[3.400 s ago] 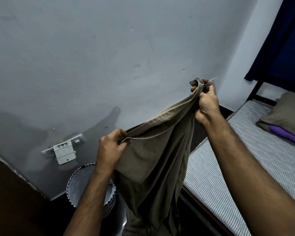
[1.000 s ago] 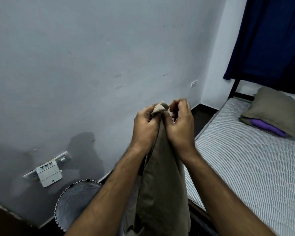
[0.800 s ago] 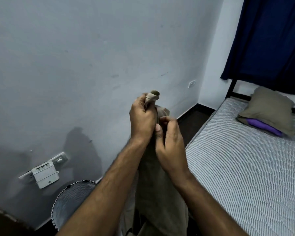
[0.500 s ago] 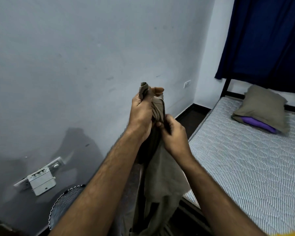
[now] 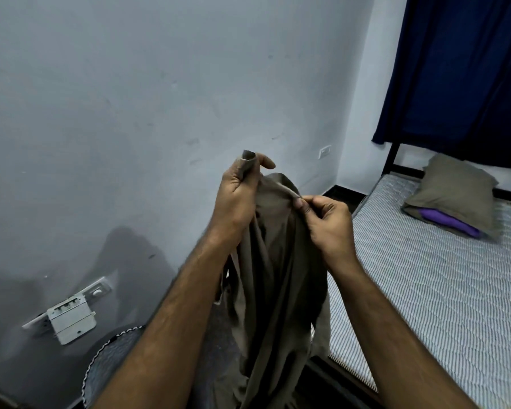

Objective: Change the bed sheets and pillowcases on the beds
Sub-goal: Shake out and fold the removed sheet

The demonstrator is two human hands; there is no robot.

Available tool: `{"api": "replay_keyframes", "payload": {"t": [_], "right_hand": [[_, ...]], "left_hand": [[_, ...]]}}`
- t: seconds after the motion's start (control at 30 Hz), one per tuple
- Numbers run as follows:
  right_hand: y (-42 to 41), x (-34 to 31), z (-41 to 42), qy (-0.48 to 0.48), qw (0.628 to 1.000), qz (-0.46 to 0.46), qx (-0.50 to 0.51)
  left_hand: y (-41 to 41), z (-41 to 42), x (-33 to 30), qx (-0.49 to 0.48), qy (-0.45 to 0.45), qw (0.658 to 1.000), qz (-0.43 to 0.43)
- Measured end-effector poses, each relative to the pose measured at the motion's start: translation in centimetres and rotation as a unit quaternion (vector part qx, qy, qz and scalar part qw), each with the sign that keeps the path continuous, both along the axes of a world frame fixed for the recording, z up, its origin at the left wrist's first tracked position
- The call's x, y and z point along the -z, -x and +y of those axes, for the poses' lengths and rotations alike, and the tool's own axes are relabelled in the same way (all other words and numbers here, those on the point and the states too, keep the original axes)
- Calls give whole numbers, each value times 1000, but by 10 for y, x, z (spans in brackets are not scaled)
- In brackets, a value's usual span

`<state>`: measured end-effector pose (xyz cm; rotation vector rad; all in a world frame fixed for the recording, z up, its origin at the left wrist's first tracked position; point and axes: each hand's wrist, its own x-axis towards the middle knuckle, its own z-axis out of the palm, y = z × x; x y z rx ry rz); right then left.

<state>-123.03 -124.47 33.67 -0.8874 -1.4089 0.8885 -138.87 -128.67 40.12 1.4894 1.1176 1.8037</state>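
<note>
— Hands first: what is each one doing?

— Left hand [image 5: 236, 199] is raised in front of the wall [image 5: 130, 113], fingers curled round a bunched corner of the brown cloth [image 5: 272, 261]; a small dark tip of fabric pokes out above the fist. Right hand [image 5: 328, 222] sits just right of it and a little lower, thumb and forefinger pinching a fold of the same cloth near its top edge.

— And the cloth itself?

— It hangs down between the two forearms in long folds, its lower end dropping out of view at the near edge. Whether it is a sheet or a pillowcase, I cannot tell.

— Where is the bed?

— To the right. A bare mattress [image 5: 440, 290] with fine stripes runs from the near right corner to the far right. At its far end lies a brown pillow [image 5: 457, 187], tilted, resting on something purple [image 5: 446, 218] that shows under its near edge.

— Anything behind that?

— A dark blue curtain [image 5: 460, 69] hangs at the far right, with a black frame post [image 5: 391, 157] below its left edge.

— And on the left?

— A white socket plate [image 5: 68, 311] is on the wall, low down, with a boxy plug in it. Below it, at the near edge, stands a pale basket [image 5: 106, 367] with a scalloped rim, partly hidden by the left forearm. A small white switch plate [image 5: 325, 151] sits on the wall farther along, near the corner.
</note>
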Motion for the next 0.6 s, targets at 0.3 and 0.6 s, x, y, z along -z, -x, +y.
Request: {"api": "replay_keyframes", "payload": {"t": [0.3, 0.6], "right_hand": [[6, -16, -11, -48, 998, -30, -2], [0, -3, 8, -36, 958, -282, 19]], "left_hand": [[13, 3, -13, -87, 150, 885, 431], [10, 11, -30, -329, -73, 884, 324]]}}
